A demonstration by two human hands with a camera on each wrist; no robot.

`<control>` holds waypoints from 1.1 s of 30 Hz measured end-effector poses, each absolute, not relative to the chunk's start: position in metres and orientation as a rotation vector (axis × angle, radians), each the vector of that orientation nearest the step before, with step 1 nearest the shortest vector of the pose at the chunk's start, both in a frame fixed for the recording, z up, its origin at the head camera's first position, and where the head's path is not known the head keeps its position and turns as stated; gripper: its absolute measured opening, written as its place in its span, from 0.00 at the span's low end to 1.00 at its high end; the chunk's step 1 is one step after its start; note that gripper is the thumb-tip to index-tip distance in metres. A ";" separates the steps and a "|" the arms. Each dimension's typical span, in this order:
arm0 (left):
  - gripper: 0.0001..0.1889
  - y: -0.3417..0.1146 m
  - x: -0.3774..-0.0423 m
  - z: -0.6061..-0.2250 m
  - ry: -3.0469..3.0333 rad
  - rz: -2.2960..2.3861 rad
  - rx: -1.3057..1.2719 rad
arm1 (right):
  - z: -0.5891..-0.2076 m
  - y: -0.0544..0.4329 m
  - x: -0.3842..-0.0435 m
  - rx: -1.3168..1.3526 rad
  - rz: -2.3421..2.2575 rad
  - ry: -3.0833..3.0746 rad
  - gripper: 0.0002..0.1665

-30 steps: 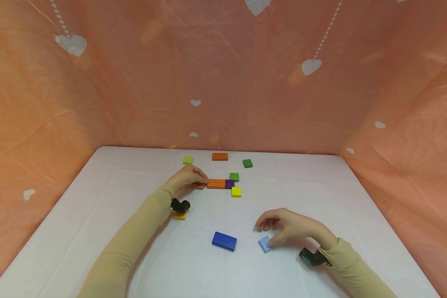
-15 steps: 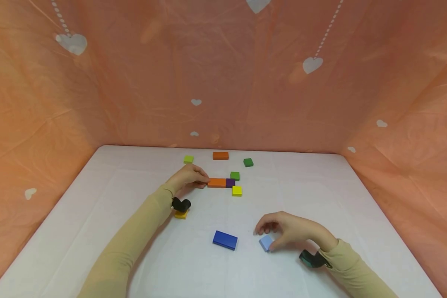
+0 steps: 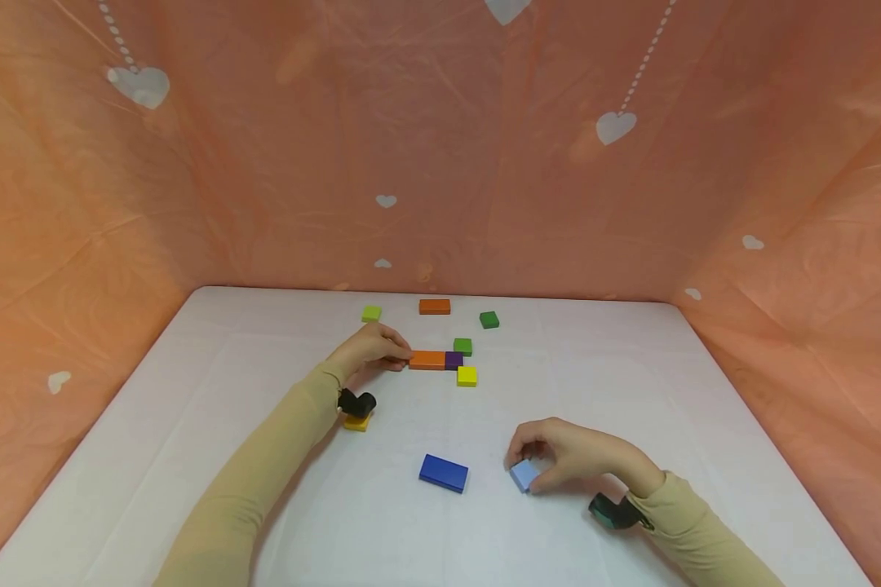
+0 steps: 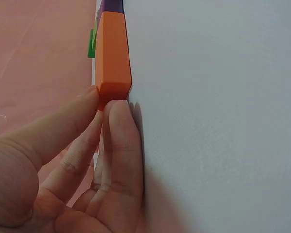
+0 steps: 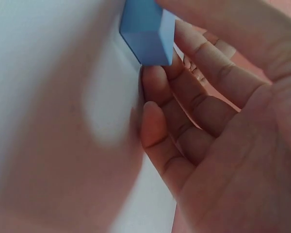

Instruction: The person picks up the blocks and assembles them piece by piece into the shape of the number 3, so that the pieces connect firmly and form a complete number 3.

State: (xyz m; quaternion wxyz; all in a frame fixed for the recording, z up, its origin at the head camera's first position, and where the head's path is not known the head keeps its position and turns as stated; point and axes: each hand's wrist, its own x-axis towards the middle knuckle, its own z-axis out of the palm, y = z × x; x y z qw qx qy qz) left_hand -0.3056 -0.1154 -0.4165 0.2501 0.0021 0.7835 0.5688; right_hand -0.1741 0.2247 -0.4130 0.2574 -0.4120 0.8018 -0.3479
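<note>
My left hand rests its fingertips against the left end of a long orange block lying flat. That block's other end meets a purple block. A green block sits just behind the purple one, and a yellow block just in front. At the front right, my right hand pinches a small light blue block, thumb on its near right side and fingers at the far left. In the right wrist view the light blue block shows close over the white surface, partly hidden by the thumb.
A dark blue block lies left of the right hand. An amber block is partly covered by the left wrist camera. Lime, dark orange and dark green blocks lie along the back of the white table.
My right hand's fingers have closed in around the light blue block, which earlier had a gap to them. The left hand keeps its place at the orange block.
</note>
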 end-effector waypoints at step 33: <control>0.09 -0.114 -0.307 -0.420 2.160 1.531 -0.053 | -0.413 0.222 -0.182 -1.152 -0.920 2.261 0.18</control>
